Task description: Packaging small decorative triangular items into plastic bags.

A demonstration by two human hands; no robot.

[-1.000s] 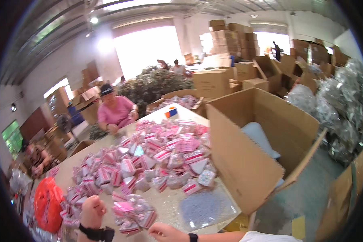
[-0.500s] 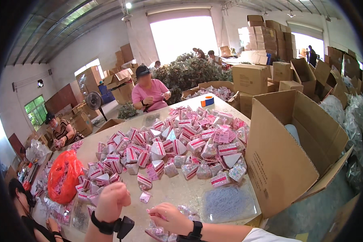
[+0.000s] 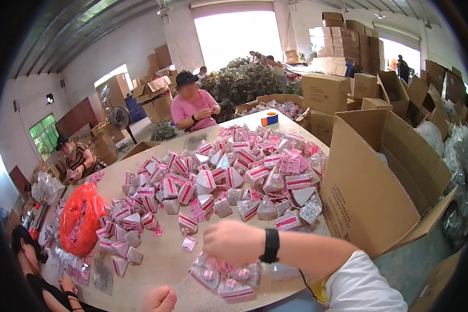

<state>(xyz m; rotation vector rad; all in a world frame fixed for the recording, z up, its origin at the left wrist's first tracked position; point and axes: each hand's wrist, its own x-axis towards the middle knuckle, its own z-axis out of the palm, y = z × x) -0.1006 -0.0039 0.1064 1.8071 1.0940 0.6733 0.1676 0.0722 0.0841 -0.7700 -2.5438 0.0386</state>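
Observation:
My right hand (image 3: pixel 235 242), wearing a black wristband (image 3: pixel 271 246), is closed with its fingers turned down and hidden. Right below it is a cluster of clear packs (image 3: pixel 226 278) with pink-and-white contents. Whether it grips them or a thread is hidden. Low at the front edge, my left hand (image 3: pixel 160 300) is curled into a fist, partly cut off by the frame. A faint thin line runs near it toward the cluster; what the fist holds does not show. Beyond lies a large heap of wedge-shaped pink-and-white packs (image 3: pixel 205 179), with a small pink card (image 3: pixel 189 244) nearer.
An open cardboard box (image 3: pixel 359 197) stands at the table's right. At left is a red plastic bag (image 3: pixel 80 218). A tape dispenser (image 3: pixel 269 119) lies at the far edge. Co-workers sit across the table (image 3: pixel 164 255) and at the left, one in a pink shirt (image 3: pixel 195 108).
My right hand has risen forward over the cluster, its arm now covering the tray of pale threads. My left fist has dropped to the lower edge, exposing packs behind it.

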